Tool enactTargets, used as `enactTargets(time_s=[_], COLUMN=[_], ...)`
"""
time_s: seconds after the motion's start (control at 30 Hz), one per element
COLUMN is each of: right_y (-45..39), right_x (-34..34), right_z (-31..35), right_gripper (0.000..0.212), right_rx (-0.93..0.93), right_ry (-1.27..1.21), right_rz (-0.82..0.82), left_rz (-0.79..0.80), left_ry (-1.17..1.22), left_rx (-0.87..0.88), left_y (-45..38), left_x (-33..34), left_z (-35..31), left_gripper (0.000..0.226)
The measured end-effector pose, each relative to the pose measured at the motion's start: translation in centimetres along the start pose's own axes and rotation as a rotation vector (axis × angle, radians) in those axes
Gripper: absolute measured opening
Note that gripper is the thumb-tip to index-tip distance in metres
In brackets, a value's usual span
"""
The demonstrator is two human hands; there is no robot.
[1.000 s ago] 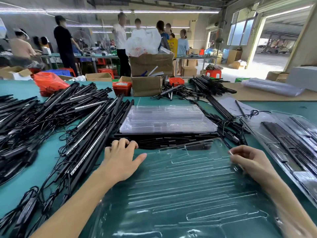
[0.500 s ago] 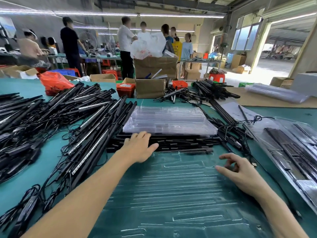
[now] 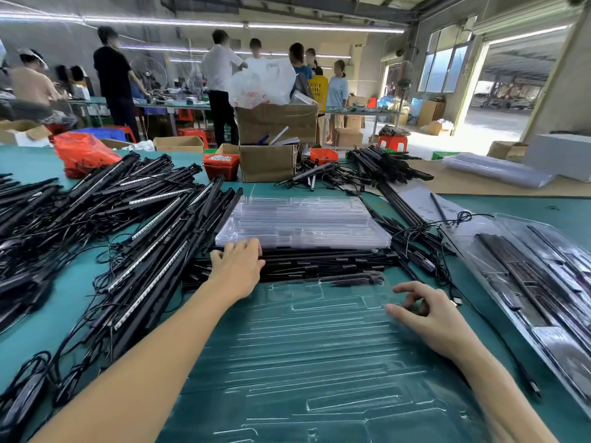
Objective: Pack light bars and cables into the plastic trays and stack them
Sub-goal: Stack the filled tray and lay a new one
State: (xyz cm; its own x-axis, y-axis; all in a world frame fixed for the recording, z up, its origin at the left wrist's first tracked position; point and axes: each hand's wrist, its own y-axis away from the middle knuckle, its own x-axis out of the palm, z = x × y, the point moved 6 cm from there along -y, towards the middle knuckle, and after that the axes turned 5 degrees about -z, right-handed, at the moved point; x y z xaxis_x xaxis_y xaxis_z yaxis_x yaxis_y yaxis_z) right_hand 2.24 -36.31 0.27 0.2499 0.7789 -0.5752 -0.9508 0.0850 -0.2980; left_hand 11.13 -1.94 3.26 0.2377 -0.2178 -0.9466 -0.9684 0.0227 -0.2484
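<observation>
Left hand: your left hand (image 3: 237, 269) is reaching forward past the near tray, its fingers (image 3: 245, 247) lying fairly straight and close together, their tips touching the near left corner of the tray stack; they are gripping nothing that you can see.
Right hand: your right hand (image 3: 427, 311) is hovering low over the far right part of the near tray, fingers (image 3: 403, 286) loosely curled and spread apart, clamped on nothing; whether the tips are touching the plastic cannot be told.
Near tray: the clear plastic tray (image 3: 319, 362) is lying flat on the green bench (image 3: 57, 318) right in front of you, its moulded slots showing bare.
Tray stack: the stack of clear trays (image 3: 302, 223) is sitting beyond the near tray, resting on a row of black light bars (image 3: 323, 265) that is lying crosswise between the 2.
Loose bars: a big heap of black light bars with cables (image 3: 134, 238) is spreading across the bench to your left.
Filled tray: a tray holding dark bars (image 3: 540, 282) is lying at an angle at your right, with a black cable (image 3: 447, 219) looping just beside it.
Background: cardboard boxes (image 3: 268, 163) are standing at the far edge of the bench, and several people are standing beyond it.
</observation>
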Motion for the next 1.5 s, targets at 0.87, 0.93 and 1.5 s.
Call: enactTargets(time_s=[0.87,0.93,1.5], right_y=[-0.4,-0.4,0.2], right_x=[-0.1,-0.1,-0.4], right_z=[-0.5,-0.2,0.7], right_gripper=[0.034,0.042,0.047], right_rx=[0.028,0.027,0.056], right_ry=[-0.006,0.004,-0.132], right_rz=[-0.028,-0.033,-0.011], left_rz=[0.300,0.346,0.265], left_ry=[0.454,0.458,0.418], left_rx=[0.480,0.457,0.420], left_y=[11.9,12.4,13.6], left_x=[-4.8,-4.3,-3.8], left_z=[-5.5,-4.6,-1.7], left_gripper=[0.019,0.022,0.026])
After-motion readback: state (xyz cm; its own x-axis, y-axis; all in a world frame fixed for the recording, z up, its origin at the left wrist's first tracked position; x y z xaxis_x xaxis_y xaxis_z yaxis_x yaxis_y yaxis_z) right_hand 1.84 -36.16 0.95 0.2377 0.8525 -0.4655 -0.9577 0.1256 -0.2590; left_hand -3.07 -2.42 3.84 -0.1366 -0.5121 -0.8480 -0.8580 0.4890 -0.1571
